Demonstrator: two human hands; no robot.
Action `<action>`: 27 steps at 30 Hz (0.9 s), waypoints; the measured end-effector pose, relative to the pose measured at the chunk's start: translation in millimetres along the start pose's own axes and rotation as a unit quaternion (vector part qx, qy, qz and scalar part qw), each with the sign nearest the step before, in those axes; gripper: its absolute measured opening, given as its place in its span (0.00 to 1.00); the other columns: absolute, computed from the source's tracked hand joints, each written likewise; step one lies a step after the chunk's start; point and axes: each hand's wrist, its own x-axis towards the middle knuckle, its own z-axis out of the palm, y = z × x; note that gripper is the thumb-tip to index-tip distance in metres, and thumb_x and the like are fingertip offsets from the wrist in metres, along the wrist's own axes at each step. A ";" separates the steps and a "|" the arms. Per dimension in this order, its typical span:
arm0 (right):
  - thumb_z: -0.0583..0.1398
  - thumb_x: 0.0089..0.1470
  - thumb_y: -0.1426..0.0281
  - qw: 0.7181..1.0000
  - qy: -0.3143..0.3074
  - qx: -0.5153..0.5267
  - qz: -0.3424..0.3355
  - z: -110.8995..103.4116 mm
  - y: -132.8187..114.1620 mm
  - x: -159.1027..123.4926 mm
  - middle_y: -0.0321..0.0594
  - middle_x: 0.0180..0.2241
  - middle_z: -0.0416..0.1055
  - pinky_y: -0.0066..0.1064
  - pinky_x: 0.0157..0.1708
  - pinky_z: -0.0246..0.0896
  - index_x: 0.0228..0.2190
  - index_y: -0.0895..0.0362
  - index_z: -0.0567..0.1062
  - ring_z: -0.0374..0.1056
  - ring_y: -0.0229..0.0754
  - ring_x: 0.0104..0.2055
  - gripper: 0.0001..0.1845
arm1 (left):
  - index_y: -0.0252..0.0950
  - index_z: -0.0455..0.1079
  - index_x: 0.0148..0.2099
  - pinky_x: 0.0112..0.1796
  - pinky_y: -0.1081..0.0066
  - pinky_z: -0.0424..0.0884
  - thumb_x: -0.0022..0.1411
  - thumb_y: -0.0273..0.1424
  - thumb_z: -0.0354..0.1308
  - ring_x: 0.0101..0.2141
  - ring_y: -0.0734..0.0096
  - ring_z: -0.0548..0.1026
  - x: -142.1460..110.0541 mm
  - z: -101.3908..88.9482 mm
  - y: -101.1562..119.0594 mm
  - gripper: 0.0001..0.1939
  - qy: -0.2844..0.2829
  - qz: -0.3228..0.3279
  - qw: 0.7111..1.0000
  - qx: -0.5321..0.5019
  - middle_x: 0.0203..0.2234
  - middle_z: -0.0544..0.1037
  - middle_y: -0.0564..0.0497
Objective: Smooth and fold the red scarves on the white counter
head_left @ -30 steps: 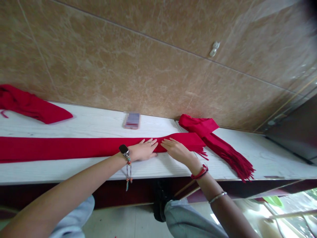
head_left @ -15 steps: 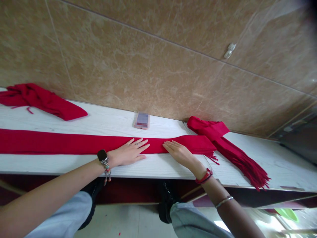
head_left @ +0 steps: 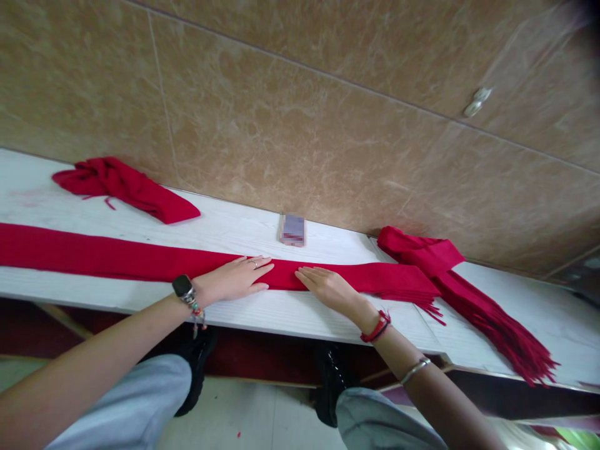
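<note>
A long red scarf (head_left: 117,256) lies stretched lengthwise along the white wooden tabletop (head_left: 225,225), its fringe hanging toward the right end. My left hand (head_left: 234,278) rests flat on the scarf, fingers outstretched, with a ring on one finger and a watch at the wrist. Just to its right, my right hand (head_left: 328,289) also lies flat on the fabric, fingers straight and close together. Beyond the fringe, a second red scarf (head_left: 422,253) is loosely folded over itself, its tassels spreading to the front right. At the back left a crumpled red scarf (head_left: 135,190) lies near the wall.
A blurred-out small phone-like object (head_left: 293,230) lies behind the scarf, near the wall. The brown marbled tile wall (head_left: 281,125) rises along the table's back edge and carries a small white hook (head_left: 478,102). Below the front edge are my legs and black shoes (head_left: 332,381).
The view has shifted left, so the table's things appear farther right. My hands stay flat on the scarf but now rest a little farther left along it.
</note>
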 end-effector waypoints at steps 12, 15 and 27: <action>0.48 0.58 0.80 0.998 0.008 0.039 -0.045 -6.7 -22.5 54.3 0.54 0.50 0.66 0.36 0.50 0.61 0.51 0.70 0.64 0.64 0.46 0.51 0.20 | 0.38 0.51 0.62 0.55 0.69 0.50 0.64 0.35 0.46 0.59 0.66 0.52 -29.7 -9.7 -37.5 0.25 -0.020 0.007 1.000 -0.006 0.61 0.52 0.47; 0.47 0.58 0.80 0.997 0.017 0.052 -0.053 -7.0 -28.0 64.6 0.55 0.50 0.66 0.35 0.51 0.60 0.52 0.70 0.62 0.64 0.45 0.51 0.20 | 0.41 0.52 0.62 0.54 0.71 0.53 0.59 0.19 0.45 0.57 0.70 0.57 -42.0 -15.9 -45.7 0.29 -0.028 0.034 0.999 0.010 0.60 0.54 0.51; 0.47 0.58 0.79 0.980 0.038 0.191 -0.044 3.8 -33.8 67.3 0.53 0.54 0.61 0.38 0.54 0.57 0.53 0.65 0.62 0.57 0.44 0.57 0.21 | 0.45 0.52 0.62 0.55 0.64 0.52 0.53 0.11 0.40 0.59 0.69 0.52 -68.4 -20.8 -73.2 0.37 -0.020 -0.020 0.998 0.063 0.61 0.53 0.53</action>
